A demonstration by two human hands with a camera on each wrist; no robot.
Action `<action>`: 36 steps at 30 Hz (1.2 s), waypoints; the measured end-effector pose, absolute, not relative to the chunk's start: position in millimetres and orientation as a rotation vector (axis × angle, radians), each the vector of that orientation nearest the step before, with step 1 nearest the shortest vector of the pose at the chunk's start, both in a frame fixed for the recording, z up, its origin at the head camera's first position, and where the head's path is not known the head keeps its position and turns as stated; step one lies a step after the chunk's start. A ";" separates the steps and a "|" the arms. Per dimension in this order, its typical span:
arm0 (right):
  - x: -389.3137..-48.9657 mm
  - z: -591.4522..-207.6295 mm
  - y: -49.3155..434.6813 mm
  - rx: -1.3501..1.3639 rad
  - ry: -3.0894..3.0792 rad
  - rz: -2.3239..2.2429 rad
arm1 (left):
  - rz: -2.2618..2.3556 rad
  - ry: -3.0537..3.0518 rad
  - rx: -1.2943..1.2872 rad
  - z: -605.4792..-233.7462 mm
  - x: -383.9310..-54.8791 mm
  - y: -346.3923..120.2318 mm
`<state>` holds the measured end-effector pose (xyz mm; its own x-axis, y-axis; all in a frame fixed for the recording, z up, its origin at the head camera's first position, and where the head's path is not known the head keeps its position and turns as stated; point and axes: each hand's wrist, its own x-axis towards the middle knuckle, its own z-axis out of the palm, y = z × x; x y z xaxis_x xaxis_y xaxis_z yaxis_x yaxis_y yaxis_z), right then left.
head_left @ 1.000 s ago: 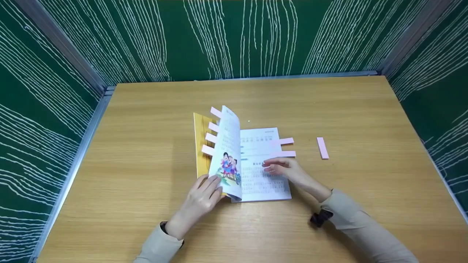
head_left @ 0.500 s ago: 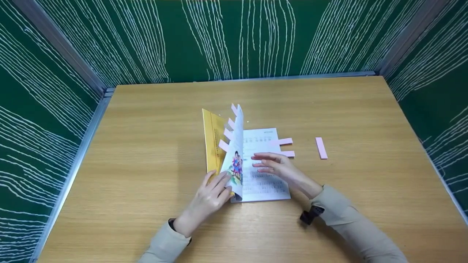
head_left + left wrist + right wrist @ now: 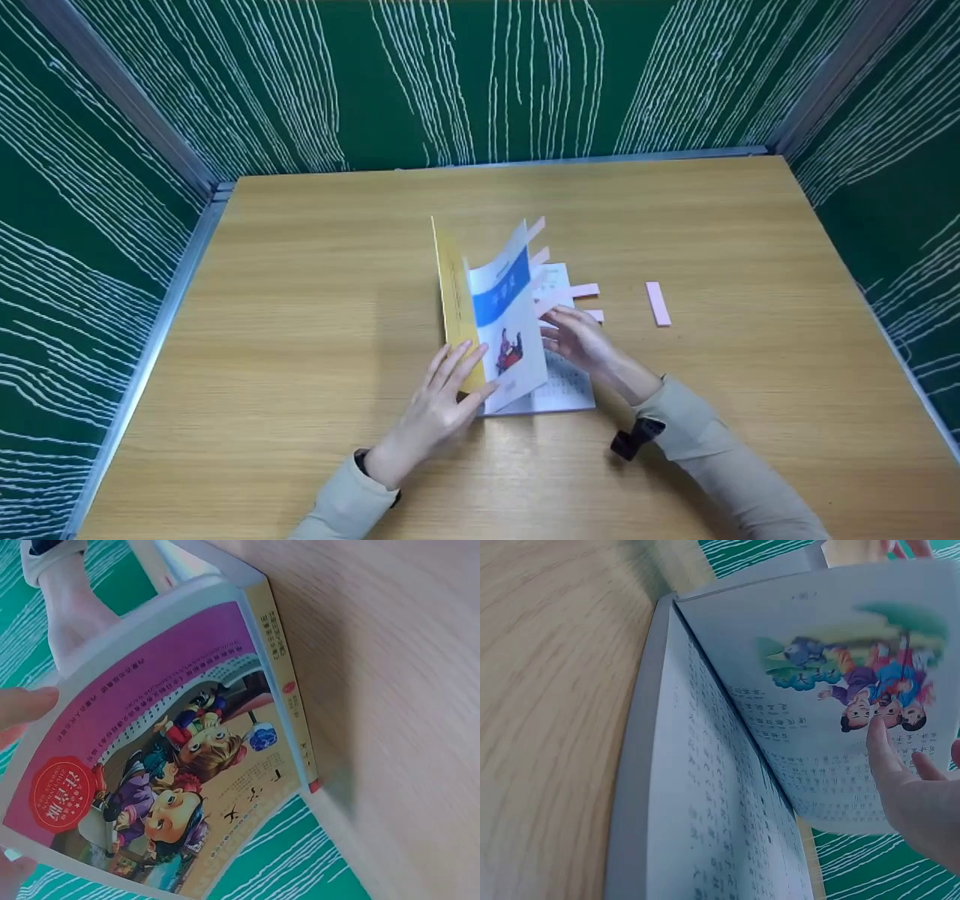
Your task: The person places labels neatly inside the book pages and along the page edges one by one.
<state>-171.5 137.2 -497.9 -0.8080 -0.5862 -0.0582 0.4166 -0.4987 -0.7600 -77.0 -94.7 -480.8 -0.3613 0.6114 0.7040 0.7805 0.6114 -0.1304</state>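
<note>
A paperback book (image 3: 574, 390) stands partly open on the table, its yellow-inside cover (image 3: 452, 307) raised at the left. In the left wrist view the cover (image 3: 157, 637) shows cartoon figures and a purple band. My left hand (image 3: 442, 397) touches that cover and the lower edge of the lifted pages, fingers extended; its thumb (image 3: 30, 706) shows by the cover's edge. Lifted pages (image 3: 517, 307) with a blue band lean right. Behind them, my right hand (image 3: 589, 345) has its fingers against the page; in the right wrist view a finger of the right hand (image 3: 922, 810) touches an illustrated page (image 3: 802, 742).
Pink sticky tabs (image 3: 585, 290) jut from the book's pages. A separate pink strip (image 3: 658, 304) lies on the wooden table (image 3: 300, 300) to the right. Green panels (image 3: 525, 75) with white lines surround the table at the back and sides.
The lifted pages have swung from left to right, and their tabs now point right. The yellow cover has risen more upright. My left hand has shifted right; my right hand now meets the pages.
</note>
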 end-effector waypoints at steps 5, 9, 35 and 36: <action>-171.3 -498.1 143.7 -0.272 0.990 -2.328 | -0.482 -2.105 -1.073 -485.0 -74.3 -94.4; -170.1 -498.6 151.4 -0.296 0.902 -2.345 | -0.628 -2.156 -1.030 -487.7 -74.1 -91.7; -150.9 -492.7 183.7 -0.208 0.990 -2.298 | -0.628 -2.482 -1.143 -499.4 -84.8 -53.9; -149.8 -492.1 184.3 -0.180 1.029 -2.291 | -0.615 -2.490 -1.151 -499.9 -85.1 -52.9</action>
<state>-149.8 184.3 -492.1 -0.8022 -0.5846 -0.1213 0.4789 -0.5089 -0.7153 -85.1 -52.9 -499.9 -0.6197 0.6348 0.4614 0.7767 0.5804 0.2446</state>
